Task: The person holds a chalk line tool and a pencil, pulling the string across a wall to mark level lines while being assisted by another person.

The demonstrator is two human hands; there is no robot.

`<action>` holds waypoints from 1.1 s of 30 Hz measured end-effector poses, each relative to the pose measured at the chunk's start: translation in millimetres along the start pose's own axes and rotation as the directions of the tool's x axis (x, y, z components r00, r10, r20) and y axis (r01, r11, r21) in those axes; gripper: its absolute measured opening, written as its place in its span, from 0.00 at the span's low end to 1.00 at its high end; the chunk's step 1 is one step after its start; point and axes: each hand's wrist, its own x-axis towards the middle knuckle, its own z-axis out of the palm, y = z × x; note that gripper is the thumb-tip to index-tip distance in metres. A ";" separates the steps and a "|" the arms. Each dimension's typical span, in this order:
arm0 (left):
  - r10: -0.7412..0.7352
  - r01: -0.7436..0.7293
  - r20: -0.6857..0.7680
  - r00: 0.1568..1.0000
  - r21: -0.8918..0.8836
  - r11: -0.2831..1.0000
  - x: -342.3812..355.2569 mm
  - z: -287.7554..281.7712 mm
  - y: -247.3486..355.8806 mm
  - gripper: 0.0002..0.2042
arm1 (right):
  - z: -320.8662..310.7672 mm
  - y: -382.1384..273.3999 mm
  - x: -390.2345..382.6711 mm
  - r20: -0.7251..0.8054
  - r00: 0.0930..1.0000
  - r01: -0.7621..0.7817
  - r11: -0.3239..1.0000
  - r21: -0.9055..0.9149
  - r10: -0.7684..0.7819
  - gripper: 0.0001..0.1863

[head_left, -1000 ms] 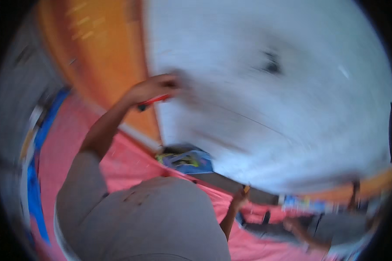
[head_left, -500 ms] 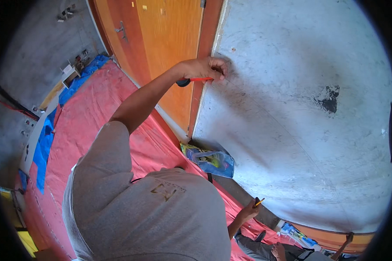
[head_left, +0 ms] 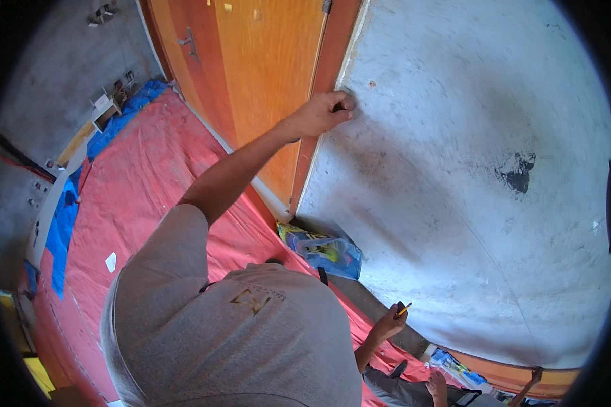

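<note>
left hand: curled at orange wooden door's right edge, grip cannot be told | right hand: holding slim yellow pencil, door's lower right | risk: slackened fingers could drop pencil

Between my left hand by the door frame and my right hand, the wall leaves me open room. The pencil juts from my right hand. Farther right, a thin line crosses the wall; below, a bag and a co-worker's arm obstruct.
</note>
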 end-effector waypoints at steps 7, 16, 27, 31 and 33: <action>-0.093 0.238 -0.504 0.859 0.232 0.943 3.2 48.1 33.9 0.08 | 5.7 -16.8 8.9 0.017 1.000 0.020 1.000 0.014 -0.020 0.17; -0.301 0.318 0.109 0.948 -0.240 0.917 0.4 -15.5 20.7 0.10 | 4.6 -9.1 31.8 0.046 0.996 0.071 0.997 0.009 -0.072 0.15; -0.232 0.246 0.101 0.967 -0.160 0.956 6.9 -28.1 4.4 0.06 | 12.9 -17.6 40.1 0.068 0.996 0.065 0.998 0.007 -0.065 0.16; -0.203 0.204 -0.022 0.979 0.087 0.975 8.2 -16.8 16.1 0.06 | 12.6 -21.9 37.2 0.056 0.997 0.049 0.999 0.024 -0.050 0.16; -0.269 0.288 -0.246 0.931 0.044 0.956 10.6 -14.4 12.1 0.08 | 13.5 -21.5 37.0 0.069 0.995 0.065 0.998 0.024 -0.066 0.16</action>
